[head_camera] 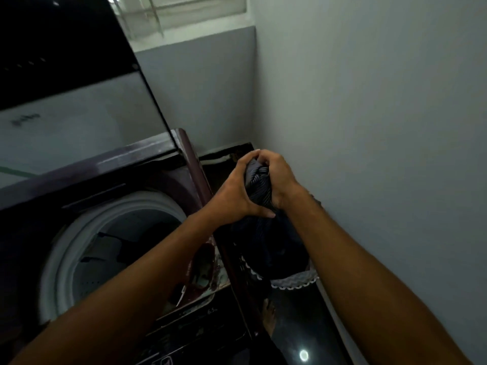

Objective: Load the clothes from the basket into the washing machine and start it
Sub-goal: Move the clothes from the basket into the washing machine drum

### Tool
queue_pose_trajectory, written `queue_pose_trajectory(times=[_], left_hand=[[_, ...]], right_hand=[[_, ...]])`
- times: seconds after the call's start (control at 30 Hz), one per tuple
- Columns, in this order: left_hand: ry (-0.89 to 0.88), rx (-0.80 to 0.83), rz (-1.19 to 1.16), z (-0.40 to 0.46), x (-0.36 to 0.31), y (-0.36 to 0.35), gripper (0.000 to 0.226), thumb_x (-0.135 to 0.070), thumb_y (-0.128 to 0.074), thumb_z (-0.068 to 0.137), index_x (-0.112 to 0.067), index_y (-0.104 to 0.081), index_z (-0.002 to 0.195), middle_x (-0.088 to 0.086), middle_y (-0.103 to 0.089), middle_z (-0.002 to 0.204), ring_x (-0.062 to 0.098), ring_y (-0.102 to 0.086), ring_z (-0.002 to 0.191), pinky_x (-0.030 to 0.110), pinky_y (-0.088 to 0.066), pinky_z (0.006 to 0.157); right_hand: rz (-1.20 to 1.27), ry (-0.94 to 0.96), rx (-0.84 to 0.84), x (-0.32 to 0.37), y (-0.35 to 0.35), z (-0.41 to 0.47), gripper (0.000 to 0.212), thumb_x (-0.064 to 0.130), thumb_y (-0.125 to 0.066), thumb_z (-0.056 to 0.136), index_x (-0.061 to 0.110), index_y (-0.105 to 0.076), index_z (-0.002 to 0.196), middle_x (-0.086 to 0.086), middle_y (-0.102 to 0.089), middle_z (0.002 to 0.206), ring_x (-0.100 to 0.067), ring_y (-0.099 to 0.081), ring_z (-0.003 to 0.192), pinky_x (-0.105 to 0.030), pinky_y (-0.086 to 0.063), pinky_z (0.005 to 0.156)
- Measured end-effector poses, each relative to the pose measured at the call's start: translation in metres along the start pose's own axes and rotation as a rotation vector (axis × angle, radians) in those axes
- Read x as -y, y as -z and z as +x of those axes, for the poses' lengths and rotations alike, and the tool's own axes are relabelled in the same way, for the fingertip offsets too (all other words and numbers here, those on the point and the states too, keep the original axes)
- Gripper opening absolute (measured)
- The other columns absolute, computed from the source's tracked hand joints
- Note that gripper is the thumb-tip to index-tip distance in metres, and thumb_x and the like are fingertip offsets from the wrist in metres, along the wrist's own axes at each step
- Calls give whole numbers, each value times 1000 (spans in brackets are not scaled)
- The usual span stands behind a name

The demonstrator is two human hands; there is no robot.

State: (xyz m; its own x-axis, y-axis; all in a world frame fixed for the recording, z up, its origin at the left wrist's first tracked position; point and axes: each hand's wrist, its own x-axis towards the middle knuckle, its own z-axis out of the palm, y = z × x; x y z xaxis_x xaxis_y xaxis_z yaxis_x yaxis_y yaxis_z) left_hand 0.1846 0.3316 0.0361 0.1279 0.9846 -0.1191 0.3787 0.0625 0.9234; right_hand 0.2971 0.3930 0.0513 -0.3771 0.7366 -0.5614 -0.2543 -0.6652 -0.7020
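Observation:
Both hands hold one bunched dark striped garment [259, 185] in the air, to the right of the washing machine [87, 177]. My left hand [237, 192] grips its left side, and my right hand [276, 175] grips its top. The cloth hangs down dark below the hands, ending in a white scalloped lace hem [292, 281]. The top-loading machine stands at the left with its lid [66, 75] raised. Its round white-rimmed drum opening [110, 248] shows some dim cloth inside. No basket is in view.
A grey wall [369, 127] stands close on the right and meets the back wall in a corner. A window [184, 14] is high at the back. The dark glossy floor [303, 325] runs in a narrow gap between machine and wall; a foot [268, 316] shows there.

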Motion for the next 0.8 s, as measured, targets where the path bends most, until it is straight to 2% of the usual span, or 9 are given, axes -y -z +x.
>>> queue_pose_trajectory(times=[0.1,0.2,0.37,0.43,0.5,0.63,0.7,0.77,0.8], left_hand=[[-40,-56,18,-23,-23,30,128,-20,-99,46,-40,-24,148,-11,-50,136,-3,-51,123,16,-46,99],[-72,-87,60,-49,-38,60,124,-19,-98,47,-41,-28,146,-10,-54,134,1,-55,121,21,-49,100],[-95,-196,164,-95,-46,111,116,-9,-92,51,-39,-31,145,-10,-54,129,2,-56,114,8,-45,93],[-112,-250,202,-112,-44,130,111,-5,-89,52,-35,-34,144,-9,-55,128,3,-55,114,8,-44,94],[-120,-305,241,-127,-36,148,105,-5,-86,52,-31,-40,142,-7,-56,127,5,-54,116,15,-45,99],[-55,-386,389,-159,-6,183,92,-11,-84,53,-31,-50,135,2,-55,126,18,-53,117,33,-46,103],[-24,-412,421,-174,10,191,84,-8,-85,53,-25,-56,130,5,-56,122,20,-53,115,32,-44,103],[17,-432,418,-186,22,192,76,-5,-84,55,-20,-60,125,6,-56,118,20,-55,112,25,-42,100],[39,-442,413,-192,29,191,72,-4,-84,56,-20,-62,122,6,-56,117,19,-56,110,20,-41,98]], right_hand=[[42,-6,69,7,-37,-21,18,22,-50,74,6,-56,76,-15,-55,76,-30,-57,67,-39,-51,66],[59,10,94,7,-72,-36,20,22,-49,75,7,-59,68,-13,-55,71,-28,-57,63,-38,-50,63],[27,27,193,-5,-133,-59,32,23,-43,82,10,-62,60,-10,-57,66,-25,-57,60,-34,-51,59],[-35,35,224,-13,-157,-64,31,22,-43,83,7,-65,67,-11,-61,69,-26,-60,65,-35,-53,63],[-133,75,223,-19,-173,-66,25,19,-48,82,5,-68,86,-14,-65,81,-28,-62,74,-37,-55,69],[-608,244,211,-35,-176,-66,36,27,-69,85,4,-66,113,-8,-68,96,-19,-65,79,-23,-52,56],[-900,252,234,-45,-160,-58,58,51,-77,77,14,-62,120,-6,-67,111,-21,-67,98,-26,-57,76],[-1288,211,195,-55,-142,-50,98,79,-76,51,29,-53,132,-9,-54,135,-29,-55,123,-44,-50,100],[-1488,140,177,-61,-136,-45,113,86,-73,44,35,-43,140,-12,-40,147,-35,-44,133,-51,-42,108]])
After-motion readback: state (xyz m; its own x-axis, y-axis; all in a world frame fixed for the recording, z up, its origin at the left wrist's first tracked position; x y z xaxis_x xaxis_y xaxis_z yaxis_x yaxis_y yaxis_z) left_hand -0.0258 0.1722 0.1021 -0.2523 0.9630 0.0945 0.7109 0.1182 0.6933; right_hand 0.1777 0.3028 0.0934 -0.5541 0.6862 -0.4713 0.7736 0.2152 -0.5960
